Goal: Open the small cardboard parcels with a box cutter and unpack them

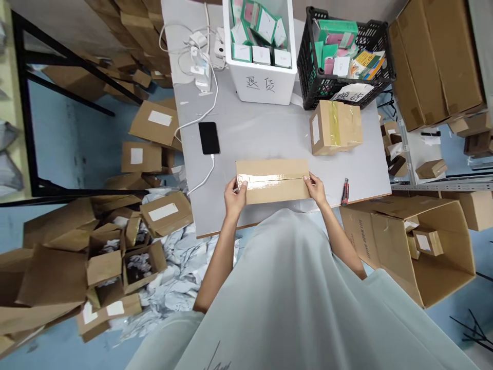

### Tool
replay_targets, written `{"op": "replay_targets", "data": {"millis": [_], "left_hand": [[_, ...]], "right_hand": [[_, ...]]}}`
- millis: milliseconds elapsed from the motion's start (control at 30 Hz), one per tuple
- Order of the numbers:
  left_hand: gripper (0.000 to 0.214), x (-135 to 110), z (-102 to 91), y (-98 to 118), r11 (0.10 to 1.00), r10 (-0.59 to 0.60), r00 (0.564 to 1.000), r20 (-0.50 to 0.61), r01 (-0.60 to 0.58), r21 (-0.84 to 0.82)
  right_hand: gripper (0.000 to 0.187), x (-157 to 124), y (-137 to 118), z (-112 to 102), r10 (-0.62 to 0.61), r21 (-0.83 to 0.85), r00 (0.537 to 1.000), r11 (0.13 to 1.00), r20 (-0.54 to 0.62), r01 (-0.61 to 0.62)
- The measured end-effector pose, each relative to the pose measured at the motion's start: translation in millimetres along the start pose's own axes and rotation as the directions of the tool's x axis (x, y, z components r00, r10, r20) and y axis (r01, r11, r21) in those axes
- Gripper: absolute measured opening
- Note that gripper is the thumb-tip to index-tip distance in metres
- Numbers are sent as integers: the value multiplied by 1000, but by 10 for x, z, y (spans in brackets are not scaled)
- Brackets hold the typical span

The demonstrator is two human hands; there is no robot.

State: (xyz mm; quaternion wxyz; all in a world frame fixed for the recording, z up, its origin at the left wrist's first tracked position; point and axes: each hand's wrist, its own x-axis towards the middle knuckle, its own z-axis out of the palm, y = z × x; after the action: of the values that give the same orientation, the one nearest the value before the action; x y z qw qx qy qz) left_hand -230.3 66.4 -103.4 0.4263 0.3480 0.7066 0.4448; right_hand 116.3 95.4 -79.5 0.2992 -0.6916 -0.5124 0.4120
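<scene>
A long, flat brown cardboard box with shiny clear tape along its upper face is at the middle of the near edge of the grey bench; whether it touches the surface cannot be told. The left hand grips its left end, thumb on top, and the right hand grips its right end likewise. A red-and-black plastic cutter lies near the near right corner. A black rectangular phone lies near the left edge. Farther back, a yellow-taped brown cardboard box sits near the right edge, before a black plastic lattice crate and, to its left, a white rectangular tub holding green-and-white cartons toward the far edge.
</scene>
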Motion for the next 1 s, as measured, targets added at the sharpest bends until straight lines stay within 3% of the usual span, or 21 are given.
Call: {"op": "replay_targets", "data": {"millis": [133,200,267,367,467,600,833,1000], "left_hand": [[55,51,-32,25,995,33,999,33,-36,96],[57,39,-55,58,978,103,994,-27,-96,185],[62,11,-43,137,929,256,961,-105,-215,300],[59,-56,101,394,863,435,894,-107,-381,331],[55,-131,396,739,850,488,872,-34,-466,247],[52,-213,887,1076,855,504,863,32,-504,124],[42,-247,1727,1321,871,480,868,129,-489,46],[42,-11,2302,1382,874,439,863,249,-474,103]], "right_hand": [[78,-75,-40,68,22,1,994,1000,-111,-22],[78,-169,-41,41,35,33,987,999,-157,-30],[76,-274,-19,-38,58,70,979,997,-198,-44],[73,-392,34,-243,106,112,959,991,-264,-78],[77,-374,78,-473,158,141,935,983,-318,-118],[81,-140,120,-713,162,199,925,975,-345,-97],[72,359,303,-1145,117,278,938,960,-325,-24],[74,779,606,-1490,135,307,936,951,-326,-30]]}}
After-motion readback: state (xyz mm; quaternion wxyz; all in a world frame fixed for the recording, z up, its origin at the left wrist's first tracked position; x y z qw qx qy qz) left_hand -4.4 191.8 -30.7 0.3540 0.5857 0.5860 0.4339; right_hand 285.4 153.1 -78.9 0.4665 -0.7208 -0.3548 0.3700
